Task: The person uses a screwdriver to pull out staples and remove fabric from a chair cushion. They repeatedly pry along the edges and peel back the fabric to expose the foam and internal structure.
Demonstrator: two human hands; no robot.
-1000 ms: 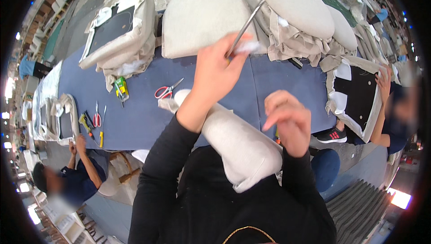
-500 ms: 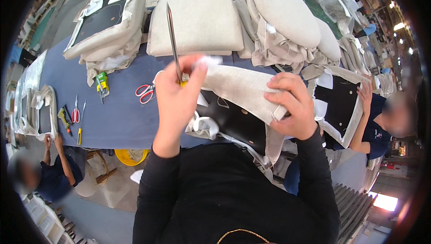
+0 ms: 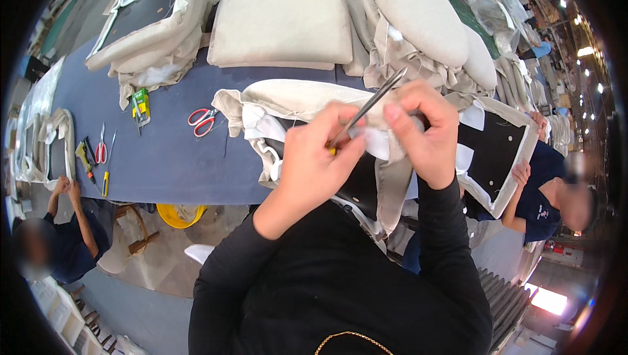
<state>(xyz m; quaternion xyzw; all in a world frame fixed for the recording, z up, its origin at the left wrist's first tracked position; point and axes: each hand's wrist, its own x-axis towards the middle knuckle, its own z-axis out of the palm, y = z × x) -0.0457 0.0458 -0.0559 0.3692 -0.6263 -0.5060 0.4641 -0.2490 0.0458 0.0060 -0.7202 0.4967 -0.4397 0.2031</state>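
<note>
At nine o'clock of my hands, red scissors point(image 3: 203, 121) lie on the blue table point(image 3: 163, 159). My left hand point(image 3: 313, 162) is closed around a slim metal tool point(image 3: 367, 108), its tip slanting toward one o'clock. My right hand point(image 3: 424, 134) pinches the beige cover point(image 3: 294, 97) of the seat cushion point(image 3: 356, 188), which sits against my chest at centre. I judge I'm tucking fabric along the edge; next calls for steady pressure. Half a second ago the tool stood upright; now it's lowered onto the cover.
</note>
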